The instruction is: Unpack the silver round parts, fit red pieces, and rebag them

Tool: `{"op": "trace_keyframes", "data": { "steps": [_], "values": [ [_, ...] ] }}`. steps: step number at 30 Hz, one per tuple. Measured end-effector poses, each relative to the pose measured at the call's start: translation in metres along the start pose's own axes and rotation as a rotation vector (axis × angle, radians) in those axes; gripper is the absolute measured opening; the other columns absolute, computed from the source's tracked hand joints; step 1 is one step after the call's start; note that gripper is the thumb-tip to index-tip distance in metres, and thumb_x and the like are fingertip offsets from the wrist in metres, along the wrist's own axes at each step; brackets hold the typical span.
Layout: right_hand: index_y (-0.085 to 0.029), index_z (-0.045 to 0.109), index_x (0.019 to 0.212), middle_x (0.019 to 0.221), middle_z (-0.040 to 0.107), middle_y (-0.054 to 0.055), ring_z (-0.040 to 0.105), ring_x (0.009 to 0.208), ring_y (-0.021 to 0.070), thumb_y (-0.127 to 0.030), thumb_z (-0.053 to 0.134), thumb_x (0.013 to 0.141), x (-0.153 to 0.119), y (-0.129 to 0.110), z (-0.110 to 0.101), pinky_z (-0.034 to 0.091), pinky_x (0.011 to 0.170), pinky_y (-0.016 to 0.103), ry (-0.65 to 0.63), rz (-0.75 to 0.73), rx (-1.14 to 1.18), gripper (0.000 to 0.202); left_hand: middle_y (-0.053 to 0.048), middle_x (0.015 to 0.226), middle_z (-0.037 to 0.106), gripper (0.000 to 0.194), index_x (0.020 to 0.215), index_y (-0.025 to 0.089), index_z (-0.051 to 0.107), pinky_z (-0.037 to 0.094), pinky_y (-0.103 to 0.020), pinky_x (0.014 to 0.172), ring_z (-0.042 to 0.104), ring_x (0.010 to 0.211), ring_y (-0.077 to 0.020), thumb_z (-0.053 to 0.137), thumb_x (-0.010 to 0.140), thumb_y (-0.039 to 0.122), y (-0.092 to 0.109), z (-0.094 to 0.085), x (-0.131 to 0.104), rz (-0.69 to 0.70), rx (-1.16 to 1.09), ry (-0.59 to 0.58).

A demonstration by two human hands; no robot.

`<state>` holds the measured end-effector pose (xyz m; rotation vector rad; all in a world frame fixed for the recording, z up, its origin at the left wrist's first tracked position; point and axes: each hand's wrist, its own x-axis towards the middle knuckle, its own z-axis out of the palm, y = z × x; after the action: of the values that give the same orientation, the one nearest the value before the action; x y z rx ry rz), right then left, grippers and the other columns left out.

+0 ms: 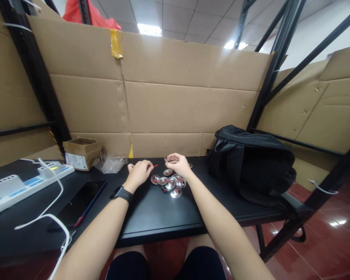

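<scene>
Behind the black backpack (259,167), a broad cardboard wall (163,112) is seen; the backpack is borne by a black table (160,217). Far to the backpack's left, a white power strip (63,171) and a dark tablet-like device (80,202) are laid. Nearer the backpack, also on its left, silver discs (171,183) with red centres are heaped, mostly lying flat and partly overlapped. Between heap and backpack, the right hand (177,165) is curled; a single disc (166,160) appears to be grasped, though it is largely hidden. By the left hand (140,172), farther from the backpack, a thin red piece (155,166) is pinched, its long axis set crosswise, its free end pointed towards the backpack.
</scene>
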<state>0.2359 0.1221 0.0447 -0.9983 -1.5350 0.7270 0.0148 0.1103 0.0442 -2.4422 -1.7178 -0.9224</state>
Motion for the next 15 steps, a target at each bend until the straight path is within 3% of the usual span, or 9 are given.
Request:
{"op": "trace_keyframes", "data": {
  "steps": [5,10,12,15],
  "values": [
    [-0.02,0.073,0.087,0.087,0.076,0.005,0.07,0.084,0.0207,-0.02,0.073,0.065,0.007,0.018,-0.053,0.052,0.079,0.029,0.115,0.009,-0.571,0.022,-0.011,0.094,0.074,0.022,0.081,0.023,0.07,0.032,-0.047,0.087,0.06,0.098,-0.0325,0.053,0.089,0.034,-0.021,-0.006,0.0,-0.162,0.112,0.062],
    [-0.023,0.075,0.093,0.097,0.076,0.008,0.07,0.089,0.0223,-0.026,0.073,0.071,0.004,0.034,-0.08,0.049,0.075,0.029,0.133,0.209,-0.811,0.022,-0.012,0.095,0.074,0.02,0.082,0.024,0.073,0.034,-0.046,0.088,0.059,0.101,-0.0339,0.062,0.083,0.041,-0.027,-0.006,0.0,-0.193,0.146,0.054],
    [-0.024,0.076,0.093,0.097,0.075,0.008,0.069,0.089,0.0224,-0.028,0.075,0.071,0.002,0.035,-0.081,0.048,0.074,0.029,0.094,0.252,-0.842,0.022,-0.01,0.102,0.073,0.02,0.09,0.026,0.073,0.035,-0.043,0.089,0.058,0.103,-0.0319,0.062,0.083,0.041,-0.022,-0.006,0.001,-0.128,0.095,0.048],
    [-0.025,0.076,0.092,0.096,0.075,0.007,0.069,0.09,0.0228,-0.028,0.078,0.069,0.001,0.036,-0.081,0.047,0.074,0.029,0.066,0.272,-0.856,0.022,-0.006,0.105,0.072,0.018,0.09,0.03,0.076,0.037,-0.038,0.089,0.058,0.103,-0.0275,0.063,0.083,0.041,-0.01,-0.007,0.001,0.106,-0.027,-0.115]
  ]
}}
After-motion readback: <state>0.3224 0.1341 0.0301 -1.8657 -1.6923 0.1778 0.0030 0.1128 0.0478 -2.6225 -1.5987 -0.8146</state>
